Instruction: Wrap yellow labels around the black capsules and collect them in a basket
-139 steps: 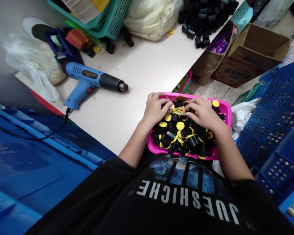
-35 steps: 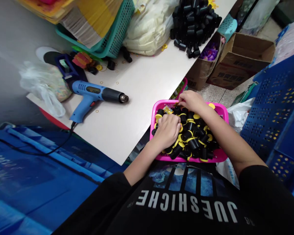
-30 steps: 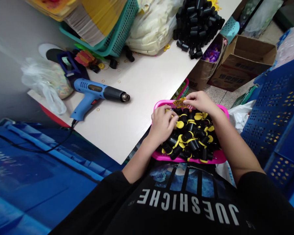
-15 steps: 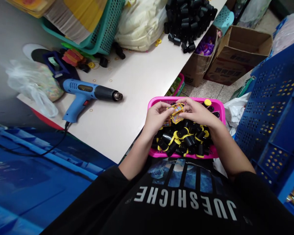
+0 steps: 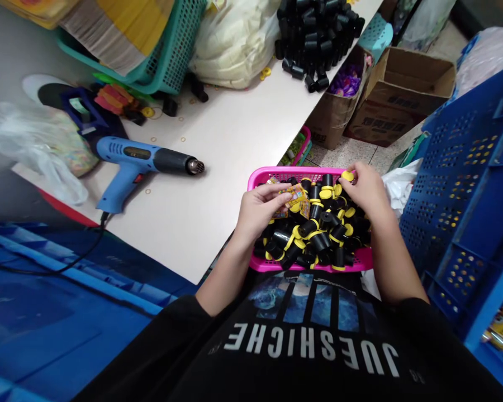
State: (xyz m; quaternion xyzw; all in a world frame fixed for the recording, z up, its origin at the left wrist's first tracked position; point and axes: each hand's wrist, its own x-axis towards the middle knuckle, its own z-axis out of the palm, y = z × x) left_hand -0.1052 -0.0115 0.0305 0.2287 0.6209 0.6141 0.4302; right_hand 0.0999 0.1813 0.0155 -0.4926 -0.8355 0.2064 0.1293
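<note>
A pink basket (image 5: 295, 169) in front of my body holds many small black cylinders (image 5: 321, 241) with yellow caps and rims. Over its left part, my left hand (image 5: 260, 211) pinches a yellow printed plastic label (image 5: 298, 195) between thumb and fingers. More printed labels lie partly hidden under that hand. At the basket's back right corner, my right hand (image 5: 366, 190) has its fingers closed on a yellow-capped black cylinder (image 5: 347, 176); mostly the yellow cap shows.
A blue heat gun (image 5: 128, 167) lies on the white table (image 5: 171, 223), nozzle pointing right. Black cylinders (image 5: 318, 39) are heaped at the table's far end, beside a bag (image 5: 235, 47). Tall blue crates (image 5: 465, 167) stand on the right; cardboard boxes (image 5: 385, 120) sit beyond.
My right hand has left the label and moved right to the yellow-capped cylinder at the basket's corner. My left hand keeps the label. The view has shifted slightly.
</note>
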